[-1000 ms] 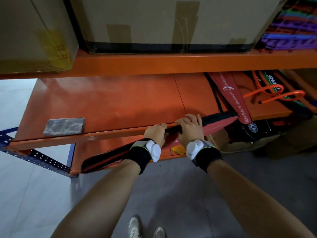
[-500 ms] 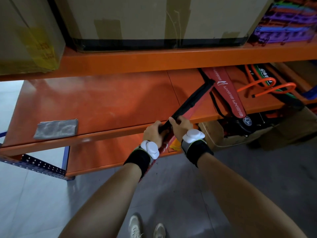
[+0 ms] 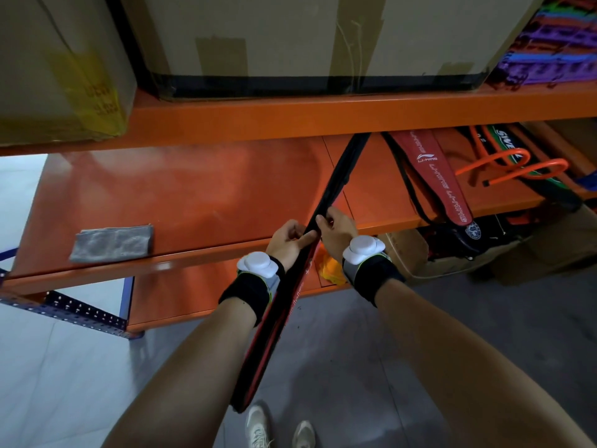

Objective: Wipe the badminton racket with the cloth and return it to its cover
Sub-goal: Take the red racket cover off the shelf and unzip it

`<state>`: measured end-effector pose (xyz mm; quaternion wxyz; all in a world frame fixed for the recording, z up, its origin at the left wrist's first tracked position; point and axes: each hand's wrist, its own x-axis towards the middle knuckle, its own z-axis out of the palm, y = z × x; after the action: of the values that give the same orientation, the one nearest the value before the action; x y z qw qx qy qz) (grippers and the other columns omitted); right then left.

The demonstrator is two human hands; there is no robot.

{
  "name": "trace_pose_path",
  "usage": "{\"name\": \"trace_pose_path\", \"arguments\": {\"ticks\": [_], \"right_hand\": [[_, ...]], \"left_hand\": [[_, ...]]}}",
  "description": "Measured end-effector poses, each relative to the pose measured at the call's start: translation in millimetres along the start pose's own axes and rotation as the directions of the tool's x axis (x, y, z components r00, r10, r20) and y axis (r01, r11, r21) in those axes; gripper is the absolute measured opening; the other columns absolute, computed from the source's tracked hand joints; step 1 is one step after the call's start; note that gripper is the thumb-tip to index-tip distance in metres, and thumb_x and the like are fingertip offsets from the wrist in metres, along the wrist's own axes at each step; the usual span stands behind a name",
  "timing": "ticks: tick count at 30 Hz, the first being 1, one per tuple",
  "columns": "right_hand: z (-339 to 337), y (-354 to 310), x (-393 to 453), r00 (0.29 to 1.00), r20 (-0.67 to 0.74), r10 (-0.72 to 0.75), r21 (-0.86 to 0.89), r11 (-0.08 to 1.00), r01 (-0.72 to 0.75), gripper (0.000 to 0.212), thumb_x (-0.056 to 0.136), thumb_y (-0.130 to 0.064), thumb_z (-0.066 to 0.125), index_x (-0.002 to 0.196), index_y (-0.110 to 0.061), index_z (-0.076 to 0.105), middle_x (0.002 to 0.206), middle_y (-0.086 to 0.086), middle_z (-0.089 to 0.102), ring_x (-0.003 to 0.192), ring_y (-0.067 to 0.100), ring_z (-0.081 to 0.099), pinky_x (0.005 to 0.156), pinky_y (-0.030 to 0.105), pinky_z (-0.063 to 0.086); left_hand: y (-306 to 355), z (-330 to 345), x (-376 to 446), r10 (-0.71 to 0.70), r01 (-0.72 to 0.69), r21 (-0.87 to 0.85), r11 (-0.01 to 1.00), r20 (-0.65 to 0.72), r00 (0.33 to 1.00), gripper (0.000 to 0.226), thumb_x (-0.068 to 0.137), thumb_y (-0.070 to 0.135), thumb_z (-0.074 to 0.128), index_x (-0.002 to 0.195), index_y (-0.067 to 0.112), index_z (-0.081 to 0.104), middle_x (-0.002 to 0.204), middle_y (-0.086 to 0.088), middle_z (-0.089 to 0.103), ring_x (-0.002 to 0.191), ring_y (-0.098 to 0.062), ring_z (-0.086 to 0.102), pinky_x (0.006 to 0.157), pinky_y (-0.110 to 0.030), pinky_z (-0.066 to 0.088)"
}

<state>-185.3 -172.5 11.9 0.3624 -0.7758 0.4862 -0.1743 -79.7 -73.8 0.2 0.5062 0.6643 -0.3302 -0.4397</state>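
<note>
Fingers of both hands pinch the black edge of the racket cover (image 3: 292,295) at about its middle, the left hand (image 3: 288,241) gripping from one side with thumb laid along the seam and the right hand (image 3: 336,228) clamped on it from the other, the two hands almost touching. Held this way the cover stands on edge and runs diagonally, its upper end reaching up under the front beam of the upper shelf (image 3: 323,119) and its lower end hanging down past the front edge of the middle shelf (image 3: 181,202) toward the floor, near the person's shoes (image 3: 277,426). Whether the racket is inside cannot be seen; no frame or strings show outside the cover, and the pinch along the seam looks like work on a zip, though the zip itself is too small to make out. The grey cloth (image 3: 112,243) lies flat at the front left corner of the middle shelf, well apart from the hands and untouched. Judging from that, the task is at its start: the cover seems yet to be opened, the racket drawn out, wiped, and put back. Further right on the same shelf lie a red Li-Ning cover (image 3: 439,182) and orange hoops (image 3: 504,166); cardboard boxes (image 3: 290,40) sit on the upper shelf above.
</note>
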Motion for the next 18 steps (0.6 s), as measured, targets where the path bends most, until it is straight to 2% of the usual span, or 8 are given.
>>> {"name": "trace_pose_path", "arguments": {"ticks": [2,4,6,9,11,14,16,18], "right_hand": [[0,-3,1,1.0,-0.002,-0.012,-0.036,0.999,0.011,0.028,0.097,-0.031,0.047,0.078,-0.01,0.045,0.063,0.005,0.047,0.054,0.022,0.039,0.056,0.036,0.033],[-1,-5,4,1.0,0.002,-0.008,-0.032,0.999,0.008,0.028,0.097,-0.032,0.047,0.086,-0.006,0.051,0.073,0.014,0.058,0.061,0.03,0.049,0.058,0.042,0.041],[-4,-4,6,1.0,0.015,0.0,-0.014,1.0,0.0,0.028,0.098,-0.033,0.046,0.095,-0.006,0.056,0.082,0.017,0.063,0.071,0.037,0.058,0.064,0.048,0.048],[-8,0,11,1.0,-0.004,-0.016,-0.036,0.999,0.016,0.024,0.098,-0.032,0.047,0.08,-0.017,0.049,0.062,0.002,0.048,0.054,0.022,0.04,0.055,0.037,0.035],[-6,-1,15,1.0,-0.022,-0.014,-0.035,0.999,0.014,0.026,0.097,-0.031,0.047,0.073,-0.023,0.044,0.058,-0.002,0.041,0.051,0.018,0.033,0.053,0.033,0.029],[2,-7,20,0.998,-0.054,-0.017,-0.029,0.999,0.015,0.023,0.097,-0.027,0.048,0.078,-0.014,0.048,0.061,0.001,0.044,0.053,0.019,0.035,0.054,0.032,0.029],[8,-11,22,0.998,-0.065,-0.022,-0.019,1.0,0.021,0.022,0.097,-0.026,0.048,0.081,-0.011,0.049,0.061,0.001,0.043,0.053,0.019,0.034,0.055,0.033,0.029],[12,-15,24,0.997,-0.07,-0.032,-0.007,0.999,0.032,0.022,0.097,-0.025,0.048,0.08,-0.011,0.048,0.06,0.001,0.041,0.054,0.02,0.033,0.055,0.033,0.028]], "left_hand": [[-3,-9,4,-0.05,0.053,-0.089,0.995,0.041,0.998,0.03,0.085,0.036,0.069,0.076,0.018,0.047,0.076,-0.012,0.048,0.07,-0.022,0.047,0.068,-0.036,0.034],[-7,-18,10,-0.087,0.083,-0.131,0.988,-0.024,0.996,0.027,0.085,0.035,0.07,0.075,0.018,0.051,0.069,-0.009,0.047,0.066,-0.017,0.048,0.065,-0.032,0.037],[-12,-30,19,-0.059,0.061,0.008,0.998,-0.158,0.986,0.029,0.086,0.036,0.068,0.072,0.019,0.05,0.061,0.004,0.046,0.056,-0.012,0.045,0.056,-0.025,0.035],[-17,-48,27,0.023,0.033,0.186,0.982,-0.289,0.957,0.026,0.088,0.032,0.065,0.075,0.024,0.044,0.069,0.007,0.047,0.059,-0.011,0.045,0.052,-0.021,0.033],[-19,-58,28,0.119,-0.009,0.287,0.958,-0.37,0.921,0.026,0.087,0.025,0.065,0.081,0.027,0.04,0.074,0.008,0.049,0.063,-0.013,0.048,0.052,-0.021,0.034],[-15,-64,29,0.313,-0.063,0.527,0.848,-0.4,0.861,0.022,0.083,0.01,0.061,0.081,0.024,0.044,0.085,0.005,0.052,0.067,-0.02,0.051,0.055,-0.027,0.037],[-9,-66,29,0.423,-0.077,0.677,0.732,-0.363,0.83,0.021,0.076,0.0,0.055,0.08,0.021,0.054,0.092,-0.001,0.052,0.079,-0.025,0.052,0.061,-0.033,0.041],[-3,-64,27,0.507,-0.102,0.795,0.598,-0.277,0.816,0.018,0.076,0.004,0.058,0.084,0.019,0.063,0.095,-0.005,0.055,0.089,-0.029,0.054,0.068,-0.035,0.044]]}}
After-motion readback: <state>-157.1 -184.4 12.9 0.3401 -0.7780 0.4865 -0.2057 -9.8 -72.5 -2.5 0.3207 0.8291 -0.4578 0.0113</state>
